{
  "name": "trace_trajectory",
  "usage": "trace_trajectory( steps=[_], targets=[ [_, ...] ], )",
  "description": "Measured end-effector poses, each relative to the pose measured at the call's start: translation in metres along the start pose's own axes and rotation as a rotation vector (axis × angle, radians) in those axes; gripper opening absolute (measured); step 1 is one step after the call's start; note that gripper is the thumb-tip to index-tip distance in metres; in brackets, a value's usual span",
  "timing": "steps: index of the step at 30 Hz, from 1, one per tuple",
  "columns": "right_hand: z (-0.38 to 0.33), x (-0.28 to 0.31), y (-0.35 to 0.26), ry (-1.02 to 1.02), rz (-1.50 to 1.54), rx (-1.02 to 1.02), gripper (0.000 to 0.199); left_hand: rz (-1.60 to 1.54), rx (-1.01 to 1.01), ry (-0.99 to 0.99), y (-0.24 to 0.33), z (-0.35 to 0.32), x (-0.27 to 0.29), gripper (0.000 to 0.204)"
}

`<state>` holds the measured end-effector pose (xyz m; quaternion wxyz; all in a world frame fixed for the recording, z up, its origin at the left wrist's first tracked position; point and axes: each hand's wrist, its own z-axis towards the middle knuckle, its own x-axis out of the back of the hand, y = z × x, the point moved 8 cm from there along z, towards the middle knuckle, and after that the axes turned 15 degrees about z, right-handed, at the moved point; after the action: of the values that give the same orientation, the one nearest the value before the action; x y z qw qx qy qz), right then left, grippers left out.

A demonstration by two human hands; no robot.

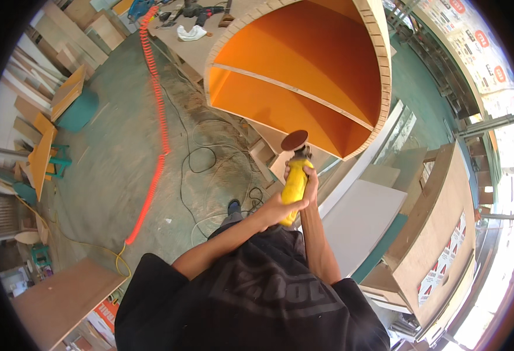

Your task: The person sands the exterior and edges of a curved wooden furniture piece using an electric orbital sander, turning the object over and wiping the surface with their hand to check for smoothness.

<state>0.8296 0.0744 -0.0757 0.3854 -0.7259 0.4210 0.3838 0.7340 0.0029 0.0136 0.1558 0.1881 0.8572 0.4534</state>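
Note:
Both hands grip a yellow angle grinder (294,186) in front of my body, its round reddish-brown disc (295,140) pointing away from me. My left hand (277,207) wraps the rear of the yellow body. Farther forward, my right hand (310,184) closes round it near the head. Just beyond the disc stands a curved wooden cabinet (295,88) with an orange inside, a dividing shelf and a rim of narrow wooden strips. A gap appears to separate the disc from the cabinet's lower edge, though depth is hard to judge.
An orange coiled hose (160,105) runs across the floor at left, beside loose dark cables (201,158). A workbench (181,50) with a white cloth (191,33) stands behind. At right are a white panel (365,219) and a plywood cabinet (429,234). Boards (70,292) lie lower left.

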Motion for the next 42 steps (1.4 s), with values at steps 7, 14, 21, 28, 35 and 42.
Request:
trace_trajectory(
  steps=[7, 14, 21, 28, 35, 42],
  targets=[
    [0.033, -0.048, -0.010, -0.013, -0.375, -0.052, 0.081, 0.561, -0.138, 0.548, 0.018, 0.087, 0.095, 0.058],
    [-0.071, 0.034, -0.064, 0.149, -0.552, -0.028, 0.067, 0.825, 0.022, 0.675, 0.042, 0.175, 0.162, 0.067],
    [-0.224, 0.184, -0.063, 0.632, -0.463, 0.038, 0.058, 0.991, -0.144, 0.824, 0.047, 0.238, 0.178, 0.069],
    [-0.225, 0.127, -0.080, 0.591, -0.826, 0.192, 0.035, 1.139, 0.002, 0.845, 0.040, 0.238, 0.204, 0.079],
    [-0.295, -0.233, -0.175, 0.036, -0.886, 1.216, 0.021, 0.824, -0.359, 0.572, 0.146, 0.079, 0.125, 0.034],
    [-0.352, -0.431, -0.124, -0.703, -0.640, 1.206, 0.033, 0.248, -1.740, 0.668, 0.339, -0.284, 0.058, 0.027]
  ],
)
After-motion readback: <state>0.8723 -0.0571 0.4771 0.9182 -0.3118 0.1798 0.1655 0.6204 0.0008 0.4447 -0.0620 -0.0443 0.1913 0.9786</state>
